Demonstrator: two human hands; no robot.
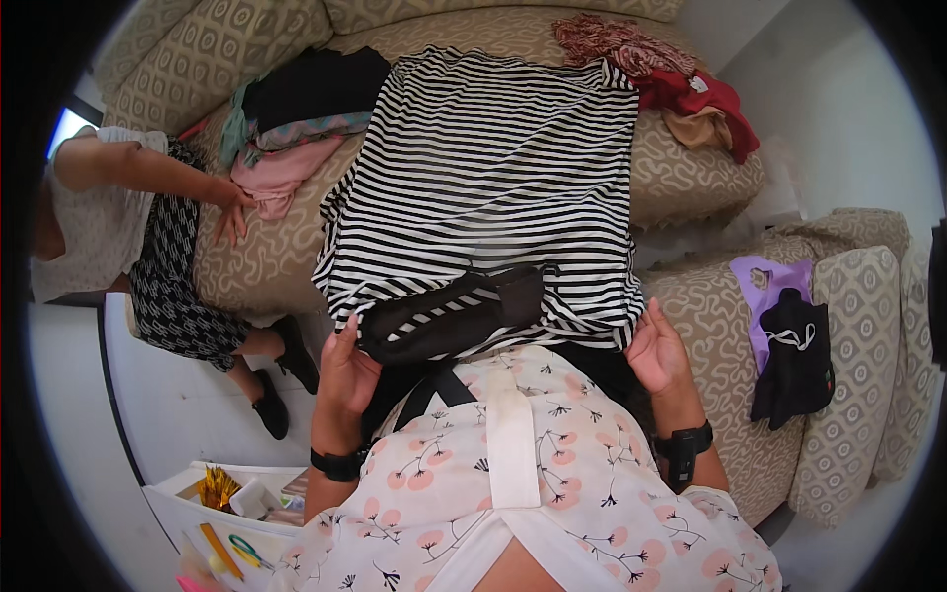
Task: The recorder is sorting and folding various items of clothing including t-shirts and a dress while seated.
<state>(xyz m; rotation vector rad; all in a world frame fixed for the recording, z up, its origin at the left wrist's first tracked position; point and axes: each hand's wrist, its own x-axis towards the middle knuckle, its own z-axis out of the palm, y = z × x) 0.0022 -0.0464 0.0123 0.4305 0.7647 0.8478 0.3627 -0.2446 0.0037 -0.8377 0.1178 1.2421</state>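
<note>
A black-and-white striped garment (496,170) lies spread over the sofa seat, its near edge hanging in front of me. My left hand (351,366) grips its near left corner, thumb on top. My right hand (657,348) pinches the near right corner. Between them, a black fabric item (444,314) with a strap and a small hook lies over the garment's near edge, and striped cloth shows through its opening. Both wrists wear black bands.
Folded clothes (311,96) lie on the sofa (259,259) at left, beside another person's hand (235,214). Red and patterned clothes (695,103) lie at right. An armchair (725,333) holds purple and black garments (795,355). An open white drawer (200,473) stands lower left.
</note>
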